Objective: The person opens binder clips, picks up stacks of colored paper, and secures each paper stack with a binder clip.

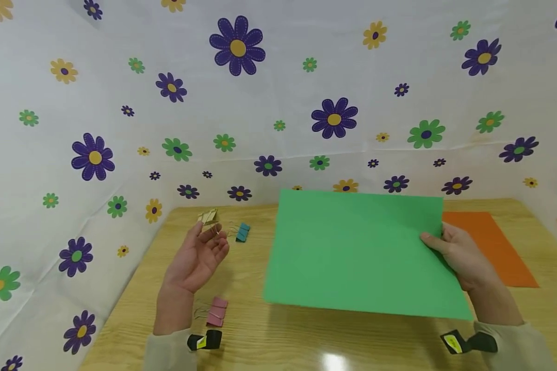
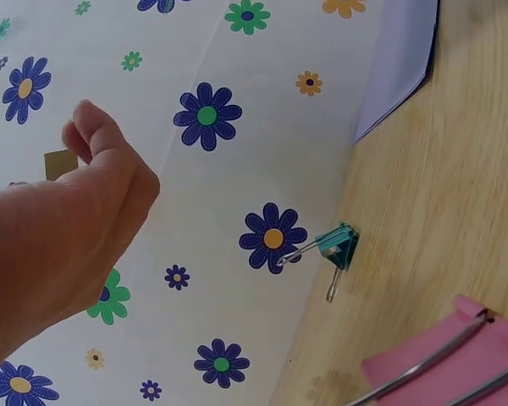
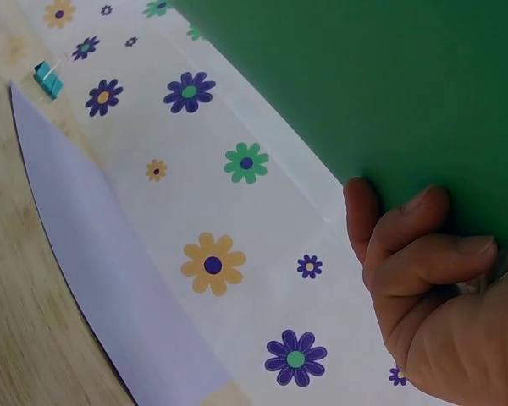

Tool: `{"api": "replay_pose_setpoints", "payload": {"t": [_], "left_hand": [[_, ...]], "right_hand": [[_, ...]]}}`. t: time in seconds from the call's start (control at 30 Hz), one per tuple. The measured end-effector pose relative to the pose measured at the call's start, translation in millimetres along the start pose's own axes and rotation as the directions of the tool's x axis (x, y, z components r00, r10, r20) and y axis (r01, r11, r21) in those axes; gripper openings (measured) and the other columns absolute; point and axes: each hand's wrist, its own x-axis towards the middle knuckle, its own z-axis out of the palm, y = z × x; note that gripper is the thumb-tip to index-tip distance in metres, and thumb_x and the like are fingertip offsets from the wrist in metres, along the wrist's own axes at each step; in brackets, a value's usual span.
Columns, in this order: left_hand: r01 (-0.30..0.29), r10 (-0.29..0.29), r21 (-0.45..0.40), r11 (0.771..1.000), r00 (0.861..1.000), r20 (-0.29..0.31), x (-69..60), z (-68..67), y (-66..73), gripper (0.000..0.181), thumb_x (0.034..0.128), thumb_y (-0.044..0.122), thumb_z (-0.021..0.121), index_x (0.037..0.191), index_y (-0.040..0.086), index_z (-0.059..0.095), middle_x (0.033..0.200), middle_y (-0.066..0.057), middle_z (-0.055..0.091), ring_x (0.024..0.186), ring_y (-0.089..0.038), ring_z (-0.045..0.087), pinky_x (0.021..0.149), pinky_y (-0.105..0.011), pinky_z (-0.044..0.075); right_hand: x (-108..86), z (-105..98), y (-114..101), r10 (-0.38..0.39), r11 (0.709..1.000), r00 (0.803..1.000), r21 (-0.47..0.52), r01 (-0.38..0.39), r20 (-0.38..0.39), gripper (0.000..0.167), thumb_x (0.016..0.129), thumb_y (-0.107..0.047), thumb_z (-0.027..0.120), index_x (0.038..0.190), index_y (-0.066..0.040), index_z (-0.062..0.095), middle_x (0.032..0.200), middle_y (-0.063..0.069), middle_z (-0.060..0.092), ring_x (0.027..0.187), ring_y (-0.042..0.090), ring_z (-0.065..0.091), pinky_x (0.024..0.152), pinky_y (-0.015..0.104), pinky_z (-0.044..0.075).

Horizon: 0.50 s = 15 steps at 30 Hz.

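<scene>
My right hand (image 1: 464,257) grips the right edge of a green sheet (image 1: 357,252), thumb on top and curled fingers (image 3: 432,262) underneath. The sheet is raised and tilted above the wooden table. On the left, my left hand (image 1: 197,260) is lifted palm up and pinches a gold binder clip (image 1: 208,217) by its wire handle. The left wrist view shows only part of this gold clip (image 2: 61,164) beyond the fingers. A teal binder clip (image 1: 243,232) lies on the table just right of that hand. Nearer the front lies a pink binder clip (image 1: 217,312).
An orange sheet (image 1: 496,252) lies on the table's right side, partly behind my right hand. Both wrist views show a lavender sheet (image 3: 110,254) with a dark edge; the head view hides it. Flower-patterned white cloth (image 1: 260,93) stands behind and left of the table.
</scene>
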Motion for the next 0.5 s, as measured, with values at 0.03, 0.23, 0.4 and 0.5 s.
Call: {"api": "replay_pose_setpoints", "payload": {"t": [0.03,0.23,0.4,0.5], "left_hand": [[-0.007,0.007,0.010,1.000,1.000,-0.005,0.2,-0.3,-0.5,0.038,0.1076,0.039,0.038,0.113,0.006,0.055,0.100,-0.005,0.058,0.091,-0.013,0.057,0.085,-0.023,0.052],[-0.008,0.008,0.022,1.000,1.000,-0.023,3.7,3.2,-4.6,0.032,0.1080,0.038,0.036,0.113,0.011,0.051,0.098,0.001,0.046,0.081,-0.011,0.044,0.077,-0.023,0.045],[0.025,-0.026,0.080,0.997,1.000,0.017,2.0,3.8,-5.9,0.033,0.1076,0.042,0.035,0.112,0.011,0.047,0.090,0.002,0.042,0.077,-0.011,0.039,0.071,-0.022,0.041],[0.030,-0.041,0.139,0.990,0.996,0.075,0.8,3.9,-6.9,0.034,0.1083,0.041,0.033,0.110,0.010,0.047,0.087,0.003,0.041,0.074,-0.010,0.038,0.068,-0.021,0.040]], "right_hand": [[-0.1,-0.8,0.4,0.001,1.000,1.000,-0.003,-0.001,-0.002,0.066,0.108,-0.021,0.042,0.149,0.017,0.006,0.103,-0.005,0.064,0.080,0.016,0.072,0.067,0.037,0.060],[-1.6,-3.5,0.6,-0.005,1.000,1.000,0.012,0.006,-0.022,0.066,0.108,-0.020,0.043,0.149,0.016,0.006,0.102,-0.005,0.063,0.081,0.014,0.071,0.068,0.036,0.060],[-1.9,-2.4,0.9,-0.020,0.998,0.999,0.060,0.022,-0.038,0.064,0.107,-0.020,0.045,0.149,0.014,0.012,0.100,-0.005,0.066,0.081,0.014,0.072,0.067,0.035,0.060],[-1.9,-1.5,0.7,-0.030,0.996,0.998,0.083,0.035,-0.059,0.062,0.106,-0.020,0.047,0.148,0.013,0.015,0.100,-0.005,0.066,0.080,0.014,0.071,0.067,0.033,0.060]]}}
